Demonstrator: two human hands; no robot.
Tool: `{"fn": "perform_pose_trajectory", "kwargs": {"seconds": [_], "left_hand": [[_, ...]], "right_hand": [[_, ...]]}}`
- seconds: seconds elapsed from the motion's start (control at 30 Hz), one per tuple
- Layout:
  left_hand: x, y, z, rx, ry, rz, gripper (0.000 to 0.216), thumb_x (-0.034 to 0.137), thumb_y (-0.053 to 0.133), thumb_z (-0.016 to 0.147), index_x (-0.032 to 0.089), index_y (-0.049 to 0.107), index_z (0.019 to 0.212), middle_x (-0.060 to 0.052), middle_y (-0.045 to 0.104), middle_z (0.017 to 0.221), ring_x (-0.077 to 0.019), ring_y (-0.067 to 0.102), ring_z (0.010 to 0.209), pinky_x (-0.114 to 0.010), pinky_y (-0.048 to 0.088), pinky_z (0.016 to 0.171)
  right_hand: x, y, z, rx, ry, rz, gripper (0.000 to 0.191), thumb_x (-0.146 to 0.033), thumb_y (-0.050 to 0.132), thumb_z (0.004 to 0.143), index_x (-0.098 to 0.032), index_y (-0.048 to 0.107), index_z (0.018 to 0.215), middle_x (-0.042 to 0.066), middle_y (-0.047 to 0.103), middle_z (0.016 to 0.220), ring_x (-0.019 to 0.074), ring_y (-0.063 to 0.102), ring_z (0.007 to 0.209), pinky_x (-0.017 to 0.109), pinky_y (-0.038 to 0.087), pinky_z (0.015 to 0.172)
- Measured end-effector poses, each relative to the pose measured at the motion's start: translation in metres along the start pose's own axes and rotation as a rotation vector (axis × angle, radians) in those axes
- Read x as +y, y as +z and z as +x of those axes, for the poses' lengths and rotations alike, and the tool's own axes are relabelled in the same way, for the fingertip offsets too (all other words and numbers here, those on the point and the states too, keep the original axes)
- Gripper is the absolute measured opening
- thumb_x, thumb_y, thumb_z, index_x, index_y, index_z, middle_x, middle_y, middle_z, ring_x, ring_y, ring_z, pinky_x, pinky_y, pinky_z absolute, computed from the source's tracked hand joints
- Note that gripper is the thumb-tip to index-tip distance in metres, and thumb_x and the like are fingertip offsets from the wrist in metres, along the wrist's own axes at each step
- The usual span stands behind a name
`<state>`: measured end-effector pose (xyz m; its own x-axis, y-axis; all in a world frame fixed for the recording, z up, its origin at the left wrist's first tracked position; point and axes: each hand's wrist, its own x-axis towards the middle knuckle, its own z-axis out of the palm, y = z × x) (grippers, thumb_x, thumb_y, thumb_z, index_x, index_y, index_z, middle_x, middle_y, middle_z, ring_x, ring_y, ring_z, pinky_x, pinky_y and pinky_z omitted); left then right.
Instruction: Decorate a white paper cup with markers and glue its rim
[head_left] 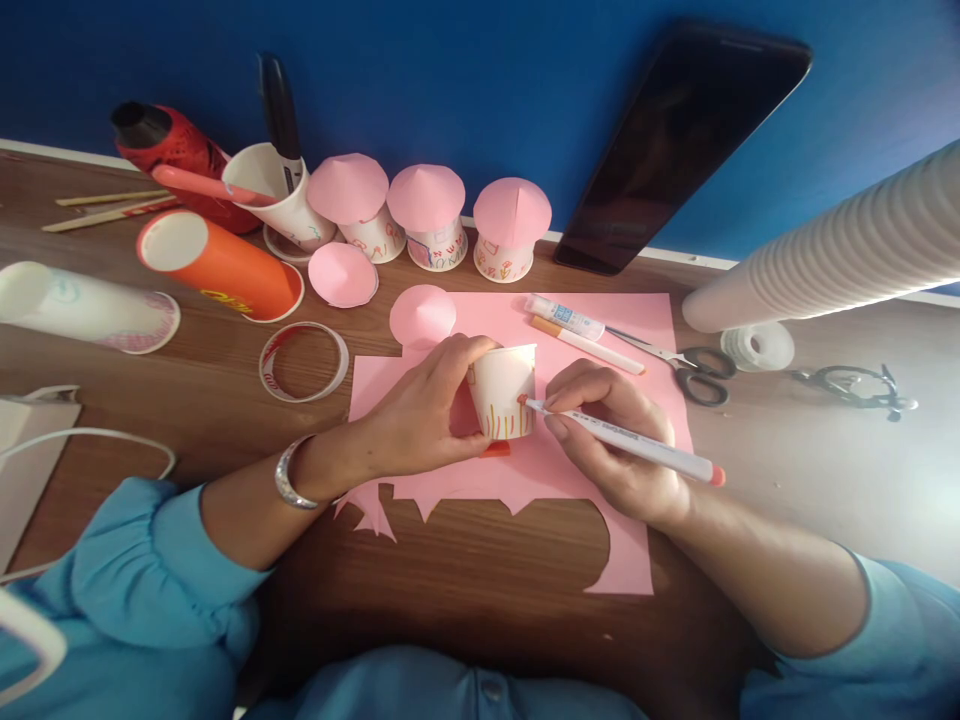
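My left hand (pixel 435 405) grips a small white paper cup (pixel 504 385) from its left side, thumb and fingers around it. Orange and yellow strokes run along the cup's lower edge. Between the fingers of my right hand (pixel 619 435) is a white marker (pixel 645 447) with an orange-red end; its tip touches the cup's right side, at a small reddish mark. Beneath both hands lies a cut sheet of pink paper (pixel 555 470). An orange-red cap-like piece (pixel 495 450) shows just below the cup. A pink paper cone (pixel 422 315) rests beyond my left hand.
Several decorated cups with pink cone tops (pixel 512 230) line the back by a leaning phone (pixel 682 140). Scissors (pixel 697 375), a glue stick (pixel 562 316) and another marker (pixel 589 345) lie right of centre. A tape roll (pixel 304 362) and an orange tube (pixel 225 270) stand left; stacked cups (pixel 832 240) right.
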<state>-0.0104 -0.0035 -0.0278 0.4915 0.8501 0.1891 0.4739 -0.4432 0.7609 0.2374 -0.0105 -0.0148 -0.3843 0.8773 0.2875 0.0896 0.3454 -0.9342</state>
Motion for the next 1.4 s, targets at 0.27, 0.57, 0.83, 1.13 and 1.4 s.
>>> {"fn": "perform_pose_trajectory", "kwargs": {"seconds": [0.27, 0.57, 0.83, 1.13, 1.4], "left_hand": [[0.0017, -0.0001, 0.0009, 0.01, 0.013, 0.008, 0.081, 0.025, 0.094, 0.077, 0.028, 0.043, 0.141, -0.008, 0.066, 0.132, -0.0279, 0.068, 0.115, -0.043, 0.06, 0.099], [-0.0008, 0.0006, -0.0006, 0.013, 0.021, 0.0, 0.085, 0.027, 0.095, 0.076, 0.029, 0.043, 0.144, -0.009, 0.066, 0.135, -0.0292, 0.068, 0.118, -0.045, 0.06, 0.101], [0.0, 0.0013, -0.0008, 0.025, 0.034, 0.015, 0.089, 0.024, 0.095, 0.076, 0.028, 0.042, 0.146, -0.01, 0.065, 0.134, -0.0287, 0.068, 0.119, -0.044, 0.06, 0.102], [-0.003, 0.0017, -0.0018, 0.014, 0.039, 0.021, 0.088, 0.025, 0.093, 0.077, 0.029, 0.04, 0.147, -0.011, 0.064, 0.138, -0.0305, 0.067, 0.123, -0.047, 0.06, 0.105], [-0.0011, 0.0008, -0.002, 0.012, 0.025, 0.02, 0.087, 0.024, 0.094, 0.076, 0.029, 0.04, 0.145, -0.01, 0.064, 0.138, -0.03, 0.067, 0.124, -0.046, 0.059, 0.106]], "right_hand": [[0.0011, -0.0001, 0.0001, 0.004, -0.011, 0.006, 0.012, -0.013, 0.067, 0.1, -0.025, 0.065, 0.1, 0.0, 0.069, 0.089, 0.0142, 0.066, 0.079, 0.032, 0.055, 0.072], [0.001, 0.001, 0.0006, -0.003, -0.005, 0.002, 0.012, -0.013, 0.068, 0.101, -0.025, 0.066, 0.1, 0.0, 0.07, 0.091, 0.0143, 0.068, 0.082, 0.032, 0.055, 0.074], [0.0004, -0.0002, 0.0011, -0.029, -0.006, -0.019, 0.009, -0.016, 0.069, 0.101, -0.025, 0.067, 0.101, 0.001, 0.073, 0.095, 0.0143, 0.07, 0.085, 0.031, 0.056, 0.076], [0.0015, -0.0021, -0.0006, -0.049, 0.0, -0.022, 0.008, -0.017, 0.068, 0.101, -0.024, 0.067, 0.1, 0.001, 0.072, 0.094, 0.0141, 0.07, 0.084, 0.031, 0.055, 0.077], [-0.0006, -0.0028, 0.0008, -0.034, 0.007, -0.028, 0.01, -0.015, 0.067, 0.1, -0.025, 0.066, 0.097, 0.0, 0.07, 0.089, 0.0144, 0.068, 0.08, 0.032, 0.055, 0.072]]}}
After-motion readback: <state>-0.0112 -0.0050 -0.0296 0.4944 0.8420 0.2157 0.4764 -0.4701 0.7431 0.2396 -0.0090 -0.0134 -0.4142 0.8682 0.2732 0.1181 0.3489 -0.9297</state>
